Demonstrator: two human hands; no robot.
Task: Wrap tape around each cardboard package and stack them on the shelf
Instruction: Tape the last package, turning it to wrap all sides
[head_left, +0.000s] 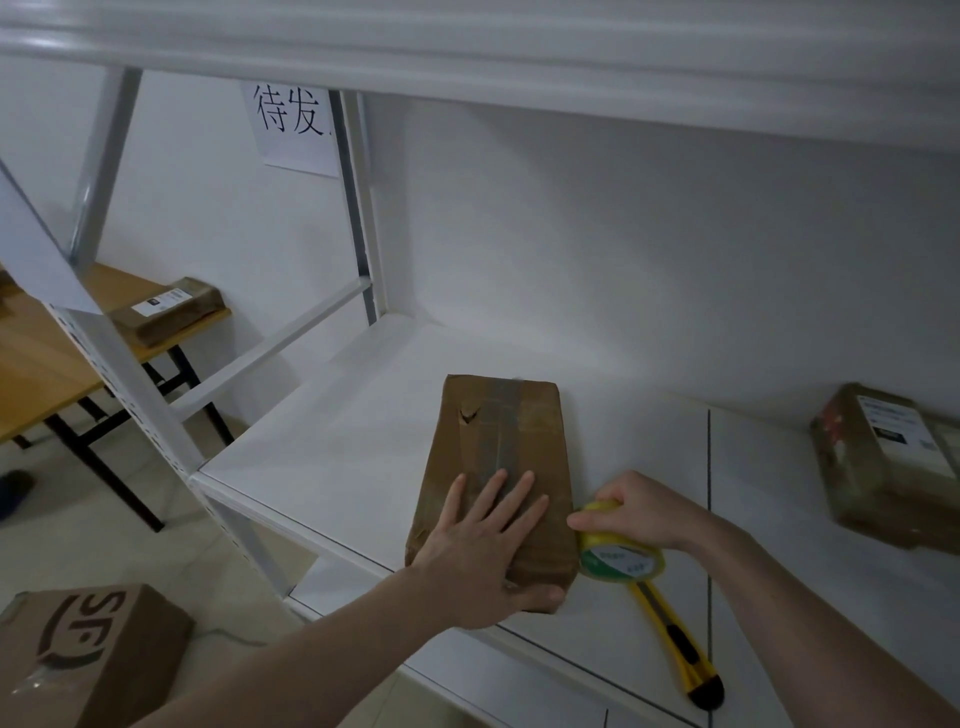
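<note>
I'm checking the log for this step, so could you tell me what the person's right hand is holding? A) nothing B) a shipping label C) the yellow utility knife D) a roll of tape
D: the right hand grips the yellow tape roll at the right edge of the cardboard package, while the utility knife lies untouched on the shelf.

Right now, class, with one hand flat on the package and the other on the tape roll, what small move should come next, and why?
Probably the right hand should draw the tape roll leftward across the top of the cardboard package. The roll sits against the package's right edge, and the left hand lies flat on the package, pinning it to the white shelf. The yellow utility knife lies untouched nearby for cutting afterwards.
</note>
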